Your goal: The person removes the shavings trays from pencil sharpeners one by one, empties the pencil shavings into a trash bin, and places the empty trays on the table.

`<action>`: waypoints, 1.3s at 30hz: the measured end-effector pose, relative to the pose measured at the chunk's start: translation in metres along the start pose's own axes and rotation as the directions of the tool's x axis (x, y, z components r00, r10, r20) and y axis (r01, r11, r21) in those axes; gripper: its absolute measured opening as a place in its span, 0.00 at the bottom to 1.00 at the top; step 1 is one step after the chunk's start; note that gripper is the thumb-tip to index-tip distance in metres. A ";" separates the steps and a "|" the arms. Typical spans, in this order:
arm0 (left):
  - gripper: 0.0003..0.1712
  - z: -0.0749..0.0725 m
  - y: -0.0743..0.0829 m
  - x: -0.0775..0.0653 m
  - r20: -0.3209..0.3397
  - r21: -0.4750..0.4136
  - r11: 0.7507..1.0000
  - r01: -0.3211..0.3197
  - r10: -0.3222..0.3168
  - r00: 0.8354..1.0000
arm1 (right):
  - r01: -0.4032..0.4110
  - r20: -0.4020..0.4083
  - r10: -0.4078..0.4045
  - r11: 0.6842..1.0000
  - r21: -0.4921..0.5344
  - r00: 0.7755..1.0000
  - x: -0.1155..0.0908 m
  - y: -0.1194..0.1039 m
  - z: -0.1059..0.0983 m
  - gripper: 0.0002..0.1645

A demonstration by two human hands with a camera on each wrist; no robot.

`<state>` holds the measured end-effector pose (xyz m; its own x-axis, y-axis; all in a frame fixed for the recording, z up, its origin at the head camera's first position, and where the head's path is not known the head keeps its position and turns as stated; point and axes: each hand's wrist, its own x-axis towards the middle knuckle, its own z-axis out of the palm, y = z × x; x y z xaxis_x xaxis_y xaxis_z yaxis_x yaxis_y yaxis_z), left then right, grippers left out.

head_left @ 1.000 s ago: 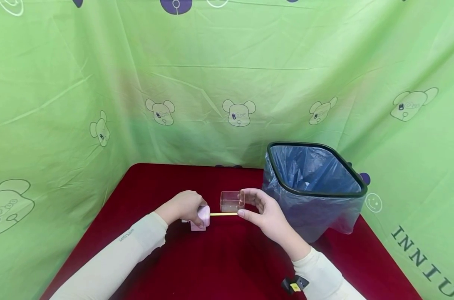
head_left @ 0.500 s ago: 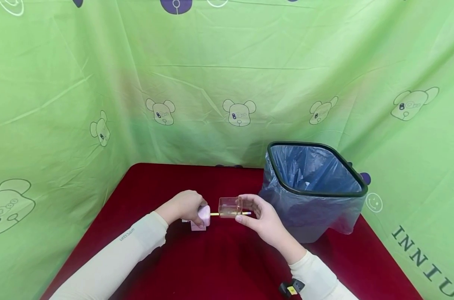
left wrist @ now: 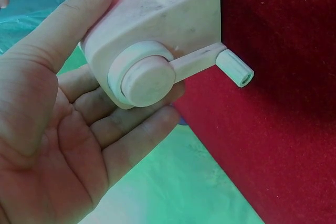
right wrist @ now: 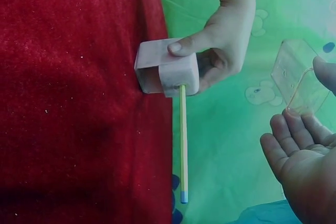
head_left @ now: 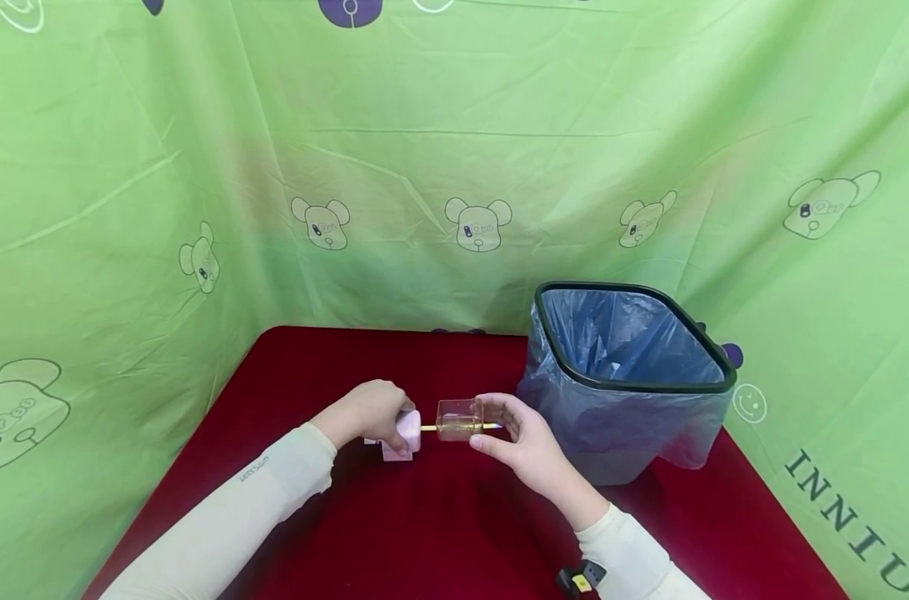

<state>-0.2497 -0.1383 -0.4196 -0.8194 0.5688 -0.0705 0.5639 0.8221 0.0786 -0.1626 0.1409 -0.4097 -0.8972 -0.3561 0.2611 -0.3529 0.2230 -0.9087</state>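
My left hand point(head_left: 377, 412) grips a pale pink hand-crank pencil sharpener point(head_left: 407, 430) on the red table, thumb on one side and fingers on the other. In the left wrist view its crank handle point(left wrist: 198, 62) sticks out at the back. A yellow pencil point(right wrist: 183, 140) juts from the sharpener's front, its blue end outward. Beside that pencil, the right wrist view shows a dark opening point(right wrist: 150, 80) in the sharpener's body. Thumb and fingers of my right hand point(head_left: 527, 440) pinch a clear plastic box point(head_left: 457, 419), which overlaps the pencil in the head view.
A bin point(head_left: 634, 387) with a black rim and blue plastic liner stands on the right of the red-covered table point(head_left: 424, 533). Green printed cloth point(head_left: 394, 150) hangs behind and at both sides. A black device point(head_left: 581, 577) is strapped near my right wrist.
My right hand has brought the clear box nearer to me and slightly left, so it now overlaps the pencil in the head view. The left hand and sharpener stay in place.
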 end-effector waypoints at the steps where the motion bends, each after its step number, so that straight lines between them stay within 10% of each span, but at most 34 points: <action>1: 0.27 0.000 0.000 0.000 0.000 0.000 1.000 -0.002 0.002 1.000 | 0.003 0.001 -0.003 1.000 -0.002 1.000 0.000 0.001 0.000 0.34; 39: 0.29 0.002 -0.001 0.000 -0.023 0.015 1.000 -0.023 0.023 0.999 | -0.060 -0.001 0.060 0.998 -0.031 0.998 -0.006 0.031 0.017 0.32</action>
<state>-0.2504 -0.1391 -0.4215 -0.8081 0.5873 -0.0458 0.5842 0.8090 0.0651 -0.1637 0.1348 -0.4450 -0.9169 -0.3415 0.2065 -0.3066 0.2718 -0.9122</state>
